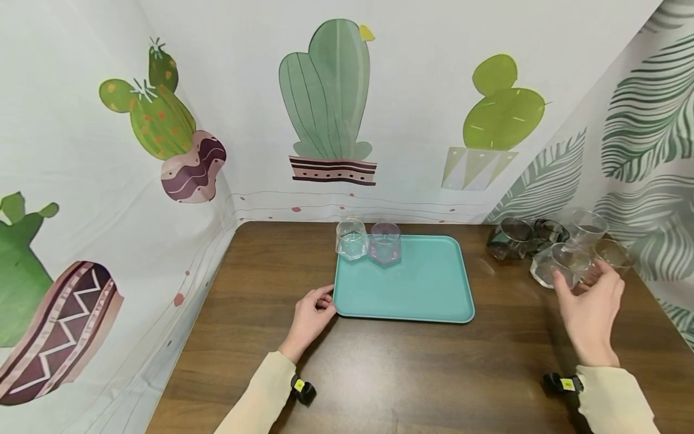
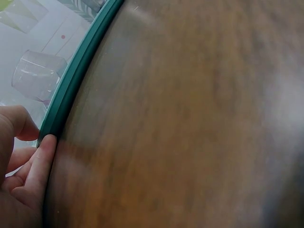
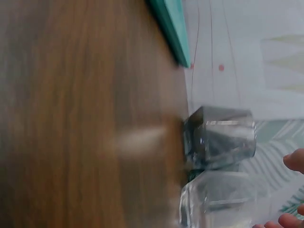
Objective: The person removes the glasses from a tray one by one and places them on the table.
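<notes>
A teal tray lies on the wooden table, with a clear glass and a pinkish glass standing at its back left. My left hand pinches the tray's front-left edge; the left wrist view shows the fingers at the rim. Over at the right, my right hand is held at a clear glass, thumb and fingers spread. The right wrist view shows the fingertips apart from the clear glass; contact on the far side cannot be made out.
Around that clear glass stand a dark grey glass, a second dark glass, another clear glass and an amber glass, close together. A wall cloth printed with cacti hangs behind the table.
</notes>
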{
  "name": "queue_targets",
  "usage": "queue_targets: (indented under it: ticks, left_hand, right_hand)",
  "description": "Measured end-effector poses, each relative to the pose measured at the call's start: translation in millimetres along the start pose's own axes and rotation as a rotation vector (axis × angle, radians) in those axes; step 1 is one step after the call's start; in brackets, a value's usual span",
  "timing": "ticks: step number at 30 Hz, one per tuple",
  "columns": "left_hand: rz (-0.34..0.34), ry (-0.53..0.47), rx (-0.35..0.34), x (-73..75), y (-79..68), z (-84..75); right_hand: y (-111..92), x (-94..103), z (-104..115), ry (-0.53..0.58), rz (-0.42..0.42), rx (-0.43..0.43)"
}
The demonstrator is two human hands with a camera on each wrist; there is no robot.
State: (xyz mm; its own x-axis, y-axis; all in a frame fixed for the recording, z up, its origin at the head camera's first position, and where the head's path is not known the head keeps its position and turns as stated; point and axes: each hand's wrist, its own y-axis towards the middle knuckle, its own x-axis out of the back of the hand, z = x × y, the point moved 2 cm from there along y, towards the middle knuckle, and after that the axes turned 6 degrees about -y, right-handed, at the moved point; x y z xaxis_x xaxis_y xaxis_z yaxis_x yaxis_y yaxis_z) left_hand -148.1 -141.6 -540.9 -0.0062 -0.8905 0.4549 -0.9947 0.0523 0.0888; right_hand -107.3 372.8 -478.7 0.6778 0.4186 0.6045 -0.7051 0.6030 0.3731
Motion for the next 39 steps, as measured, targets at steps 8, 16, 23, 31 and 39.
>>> queue_targets:
  ticks: [8,16,23,31,39]
  left_hand:
    - [-0.002,0.004,-0.005,0.7,-0.1,-0.4]
    - [-0.002,0.006,-0.012,1.9,0.3,-1.7]
    - [-0.003,0.009,-0.017,0.8,0.7,-1.6]
    - [-0.006,0.023,-0.019,1.6,0.1,-2.2]
    - [-0.008,0.035,-0.028,1.4,-1.2,-3.9]
  right_hand:
    - [-11.4,-5.4,24.6,0.042,-0.038,0.126]
    - [-21.3,-21.7,54.4,0.12,0.043,0.191]
    - [-27.9,-41.7,73.5,0.171,0.154,0.238]
    - [-33.8,-67.6,92.2,0.242,0.3,0.285]
    - [-37.1,-93.0,106.7,0.263,0.467,0.311]
